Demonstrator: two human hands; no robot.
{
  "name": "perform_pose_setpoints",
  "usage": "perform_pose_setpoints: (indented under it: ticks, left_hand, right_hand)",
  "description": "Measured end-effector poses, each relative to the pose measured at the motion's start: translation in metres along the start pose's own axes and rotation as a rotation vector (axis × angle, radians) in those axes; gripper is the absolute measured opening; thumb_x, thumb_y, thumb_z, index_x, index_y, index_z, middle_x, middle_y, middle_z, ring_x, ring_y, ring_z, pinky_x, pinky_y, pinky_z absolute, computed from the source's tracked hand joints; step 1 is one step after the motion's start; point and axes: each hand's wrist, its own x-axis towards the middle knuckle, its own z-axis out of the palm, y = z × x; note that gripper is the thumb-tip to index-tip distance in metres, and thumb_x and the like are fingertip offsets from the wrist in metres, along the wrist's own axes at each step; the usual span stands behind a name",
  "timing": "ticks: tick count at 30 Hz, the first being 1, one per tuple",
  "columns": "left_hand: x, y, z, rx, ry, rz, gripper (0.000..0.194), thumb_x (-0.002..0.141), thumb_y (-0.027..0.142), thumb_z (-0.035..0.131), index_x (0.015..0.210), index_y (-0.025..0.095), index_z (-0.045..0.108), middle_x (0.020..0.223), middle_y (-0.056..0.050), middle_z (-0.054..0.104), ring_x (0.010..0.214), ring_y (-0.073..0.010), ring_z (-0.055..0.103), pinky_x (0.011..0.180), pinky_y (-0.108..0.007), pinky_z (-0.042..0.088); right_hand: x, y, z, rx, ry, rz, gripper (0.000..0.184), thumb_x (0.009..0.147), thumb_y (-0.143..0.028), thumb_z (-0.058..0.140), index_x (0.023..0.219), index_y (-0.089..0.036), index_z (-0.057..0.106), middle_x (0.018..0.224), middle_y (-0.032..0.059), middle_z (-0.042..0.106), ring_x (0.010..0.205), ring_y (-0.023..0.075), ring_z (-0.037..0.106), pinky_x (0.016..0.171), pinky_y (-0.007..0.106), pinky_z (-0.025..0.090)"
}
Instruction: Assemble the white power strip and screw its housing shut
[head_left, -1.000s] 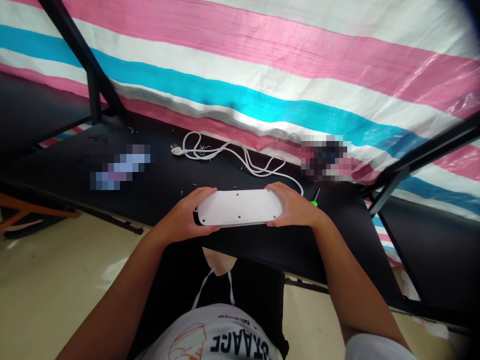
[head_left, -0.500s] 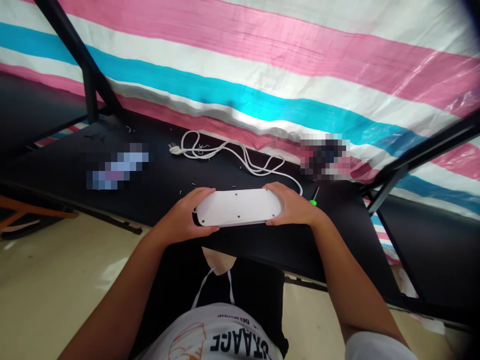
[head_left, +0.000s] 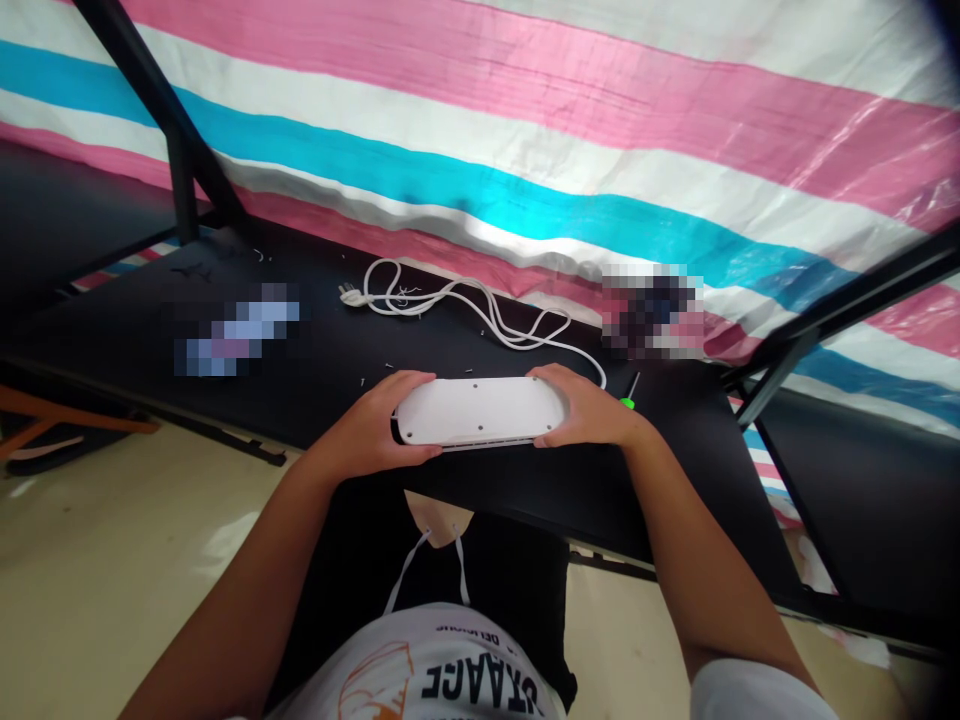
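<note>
The white power strip (head_left: pixel 480 405) is at the near side of the black surface (head_left: pixel 322 350), in front of the person, its screw-dotted face (head_left: pixel 480 428) turned up; whether it rests or is held just above cannot be told. A thin seam shows along its near edge. The left hand (head_left: pixel 382 420) is partly curled around one end and the right hand (head_left: pixel 589 405) around the other, thumbs on the near edge and fingers along the far one. Gripping both ends probably keeps the casing level and squeezed together, with the screw points uncovered.

Beyond it, the white cord (head_left: pixel 495 325) lies in loose loops, its plug (head_left: pixel 352 294) to the left, presumably pushed back out of the way. A green-handled screwdriver (head_left: pixel 628 403) lies just beside the right hand, seemingly for easy reach. Loose screws (head_left: pixel 363 381) are scattered beyond the strip, perhaps set close by. A striped sheet (head_left: pixel 525 120) hangs behind.
</note>
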Motion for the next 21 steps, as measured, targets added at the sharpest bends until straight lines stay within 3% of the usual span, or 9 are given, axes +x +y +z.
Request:
perform_pose_setpoints:
  ticks: [16, 21]
  left_hand:
    - [0.002, 0.000, 0.002, -0.005, -0.053, -0.019, 0.091, 0.078, 0.058, 0.084, 0.153, 0.023, 0.046, 0.155, -0.013, 0.046, 0.142, -0.0364, 0.049, 0.122, -0.048, 0.041]
    - [0.001, 0.000, 0.002, 0.001, -0.065, -0.038, 0.095, 0.079, 0.064, 0.083, 0.156, 0.024, 0.043, 0.157, -0.013, 0.044, 0.144, -0.0370, 0.046, 0.124, -0.050, 0.038]
  right_hand:
    - [0.001, 0.000, 0.006, -0.112, -0.038, 0.000, 0.095, 0.065, -0.050, 0.096, 0.143, -0.020, 0.053, 0.150, 0.0155, 0.054, 0.139, 0.0368, 0.049, 0.119, 0.051, 0.042]
    - [0.003, 0.002, 0.014, -0.120, -0.033, 0.023, 0.106, 0.063, -0.054, 0.097, 0.150, -0.020, 0.047, 0.154, 0.0161, 0.050, 0.144, 0.0384, 0.044, 0.124, 0.055, 0.035]
